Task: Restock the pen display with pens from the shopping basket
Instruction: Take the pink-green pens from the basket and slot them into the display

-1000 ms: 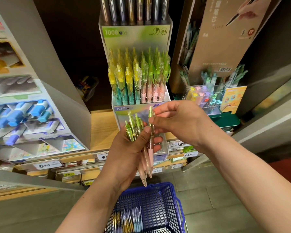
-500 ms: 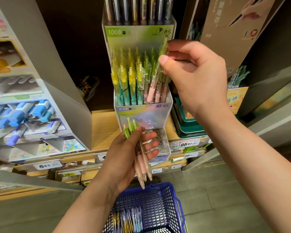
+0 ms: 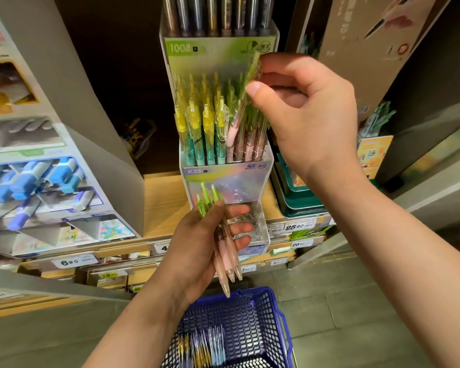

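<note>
the aisle was a stationery shop's, with grey floor tiles (image 3: 329,301) below and a wooden shelf (image 3: 160,203) edged in price tags ahead. nearest me, the blue shopping basket (image 3: 252,312) sat low beneath my arms, a few pens (image 3: 202,349) lying in its bottom. above it my left hand (image 3: 202,240) was turned palm inward, thumb across and fingers curled round a small bundle of pens (image 3: 226,251), green clickers up, pink barrels and tips pointing down at the basket. beyond stood the clear pen display (image 3: 223,176) on the shelf, yellow-and-teal pens on its left, pink-and-green ones on its right, packed tight. my right hand (image 3: 303,115) was raised over that right side, wrist bent down, thumb and forefinger pinching one pen (image 3: 254,67) near its green clip end. its pink tip was down among its neighbours, and the pen was tilted rather than upright.

i judged these pens light, stiff and smooth, apt to slide in a loose fist. the bundle wanted a firm wrap at mid-barrel. the single one wanted a pinch high by the clip, leaving the lower barrel free to find a gap. the crowded row looked likely to snag the tip if pushed hard.
</note>
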{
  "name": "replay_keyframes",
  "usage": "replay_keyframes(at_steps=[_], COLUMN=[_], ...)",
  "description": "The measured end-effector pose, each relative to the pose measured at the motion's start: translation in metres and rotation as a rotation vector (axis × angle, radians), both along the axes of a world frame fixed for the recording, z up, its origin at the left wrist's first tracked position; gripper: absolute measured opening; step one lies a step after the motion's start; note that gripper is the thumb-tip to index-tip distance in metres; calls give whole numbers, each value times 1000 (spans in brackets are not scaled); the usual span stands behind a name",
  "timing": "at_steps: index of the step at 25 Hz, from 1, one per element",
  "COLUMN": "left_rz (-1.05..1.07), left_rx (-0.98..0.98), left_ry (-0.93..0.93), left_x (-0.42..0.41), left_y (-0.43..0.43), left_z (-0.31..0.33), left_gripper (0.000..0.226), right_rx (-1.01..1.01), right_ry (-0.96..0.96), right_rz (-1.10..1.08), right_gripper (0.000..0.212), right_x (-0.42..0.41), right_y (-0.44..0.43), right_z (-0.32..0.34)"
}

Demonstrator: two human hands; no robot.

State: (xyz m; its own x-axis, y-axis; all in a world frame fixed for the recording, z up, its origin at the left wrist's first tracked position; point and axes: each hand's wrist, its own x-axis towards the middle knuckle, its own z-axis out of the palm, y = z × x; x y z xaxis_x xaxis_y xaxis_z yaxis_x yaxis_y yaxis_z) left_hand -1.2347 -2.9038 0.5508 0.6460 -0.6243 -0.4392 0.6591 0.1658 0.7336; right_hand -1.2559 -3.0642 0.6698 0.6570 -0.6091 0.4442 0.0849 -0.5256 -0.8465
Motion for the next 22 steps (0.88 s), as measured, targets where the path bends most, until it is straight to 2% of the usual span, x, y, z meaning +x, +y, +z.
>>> replay_keyframes(at_steps=[8, 15, 19, 22], left_rz=[16, 33, 42, 31], left_rx=[32, 31, 17, 17], left_ry=[-21, -30, -62, -106], left_x=[-5, -7, -9, -11], left_y=[4, 4, 4, 3], left_z=[-3, -4, -4, -4], left_gripper=[20, 21, 27, 20], right_rx=[-38, -69, -87, -16], right_ry=[2, 175, 207, 304], right_rz=[25, 20, -15, -5], right_gripper=[16, 19, 10, 8], right_x=[-1, 1, 1, -8], right_y=[-3, 2, 2, 4], right_z=[-5, -31, -35, -42])
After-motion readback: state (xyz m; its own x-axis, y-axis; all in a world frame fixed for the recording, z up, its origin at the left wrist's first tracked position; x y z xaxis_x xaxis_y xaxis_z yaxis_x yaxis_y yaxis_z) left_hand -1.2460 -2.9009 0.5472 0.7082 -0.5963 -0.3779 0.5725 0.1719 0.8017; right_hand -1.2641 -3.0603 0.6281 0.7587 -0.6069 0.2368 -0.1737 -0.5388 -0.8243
